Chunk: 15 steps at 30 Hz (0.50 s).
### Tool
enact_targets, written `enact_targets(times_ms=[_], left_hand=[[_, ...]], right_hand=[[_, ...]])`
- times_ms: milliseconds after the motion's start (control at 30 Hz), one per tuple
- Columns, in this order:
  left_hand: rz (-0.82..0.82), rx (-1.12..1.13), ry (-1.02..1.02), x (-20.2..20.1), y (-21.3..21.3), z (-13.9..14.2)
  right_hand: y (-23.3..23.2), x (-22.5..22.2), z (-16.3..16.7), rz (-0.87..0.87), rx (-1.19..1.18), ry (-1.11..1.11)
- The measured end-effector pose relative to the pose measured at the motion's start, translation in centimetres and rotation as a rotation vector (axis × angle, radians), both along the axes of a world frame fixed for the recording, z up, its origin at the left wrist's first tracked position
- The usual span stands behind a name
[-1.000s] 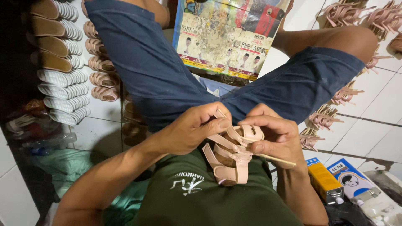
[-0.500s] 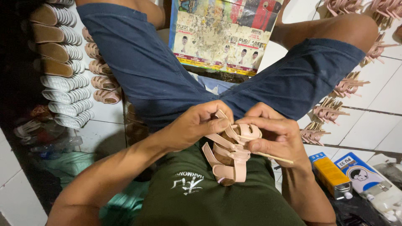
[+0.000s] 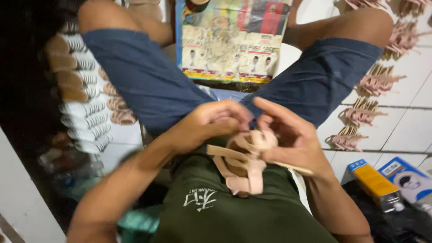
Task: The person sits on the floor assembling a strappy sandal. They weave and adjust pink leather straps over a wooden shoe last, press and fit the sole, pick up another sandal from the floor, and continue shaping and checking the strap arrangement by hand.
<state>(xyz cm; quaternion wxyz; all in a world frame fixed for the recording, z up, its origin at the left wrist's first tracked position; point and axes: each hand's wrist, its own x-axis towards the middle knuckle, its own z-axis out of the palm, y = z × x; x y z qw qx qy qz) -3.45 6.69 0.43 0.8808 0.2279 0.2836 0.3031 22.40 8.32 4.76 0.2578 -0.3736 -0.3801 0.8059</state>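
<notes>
A bundle of pale pink sandal straps (image 3: 245, 164) hangs over my lap, against my green shirt. My left hand (image 3: 211, 123) pinches the top of the straps with its fingers curled. My right hand (image 3: 292, 137) grips the straps from the right side, with its index finger stretched out, and holds a thin wooden stick (image 3: 294, 168) that points right. Both hands touch the same bundle. The frame is blurred.
A printed poster sheet (image 3: 231, 40) lies between my knees. Rows of sandal soles (image 3: 83, 103) are stacked at the left. Several finished pink strap pieces (image 3: 369, 83) lie on the white tiles at the right. A yellow box (image 3: 373, 184) and a blue box (image 3: 407, 177) sit at lower right.
The view has shifted and blurred. My hands have moved up slightly with the straps, and my right index finger has stretched out.
</notes>
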Motion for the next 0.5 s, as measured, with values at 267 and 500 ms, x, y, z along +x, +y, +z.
enact_targets(times_ms=[267, 500], left_hand=[[0.19, 0.028, 0.484, 1.8, -1.6, 4.2], [0.355, -0.022, 0.321, 2.0, -2.4, 2.4]], right_hand=[[2.2, -1.1, -1.7, -0.009, -0.018, -0.035], [2.5, 1.2, 2.3, -0.078, 0.376, -0.126]])
